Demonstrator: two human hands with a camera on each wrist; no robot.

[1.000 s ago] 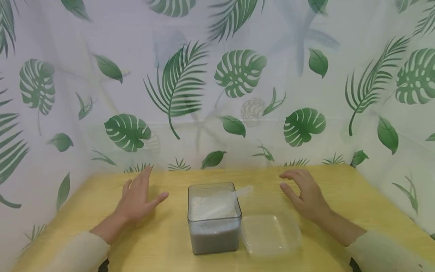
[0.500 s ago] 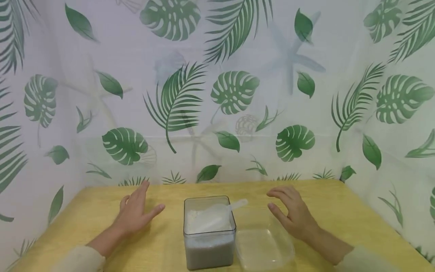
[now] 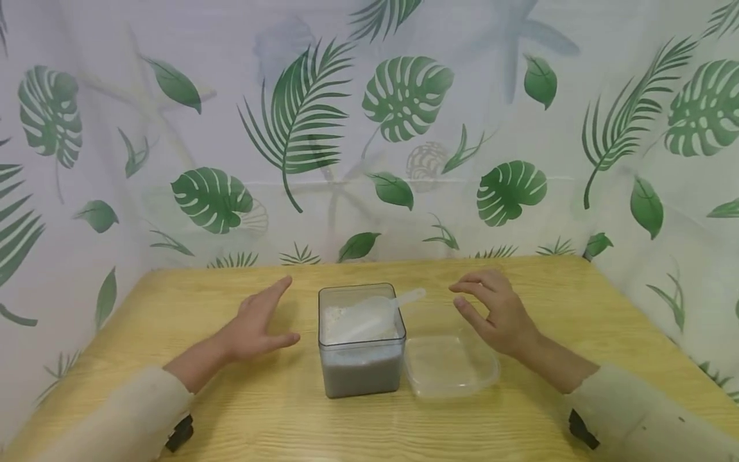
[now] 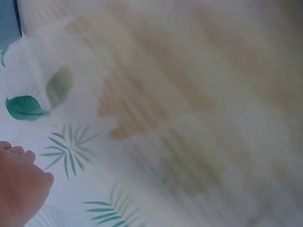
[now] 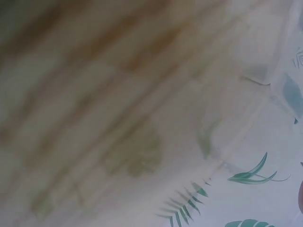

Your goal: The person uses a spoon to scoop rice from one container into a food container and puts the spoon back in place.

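Left hand (image 3: 256, 323) sits at 9 o'clock of the clear square container (image 3: 361, 340), just beside it, not touching. Fingers straight and relaxed, thumb out toward the container, palm facing it, holding nothing. In the left wrist view only the fingertips (image 4: 19, 182) show at the lower left against the leaf-print curtain (image 4: 61, 142); the rest is blurred.

Container stands upright at the middle of the yellow wooden table (image 3: 231, 410), lid off, partly filled with white powder (image 3: 346, 321). A translucent scoop (image 3: 375, 311) lies in the powder, handle pointing to 2 o'clock and sticking out past the rim.

Clear lid (image 3: 450, 362) lies flat on the table at 3 o'clock of the container, touching or nearly touching its side; can't tell which.

Right hand (image 3: 496, 314) hovers at 2 o'clock of the container, above the lid's far edge. Fingers loosely curled, gripping nothing, well clear of the scoop handle. Right wrist view is motion-blurred: only table grain and curtain.
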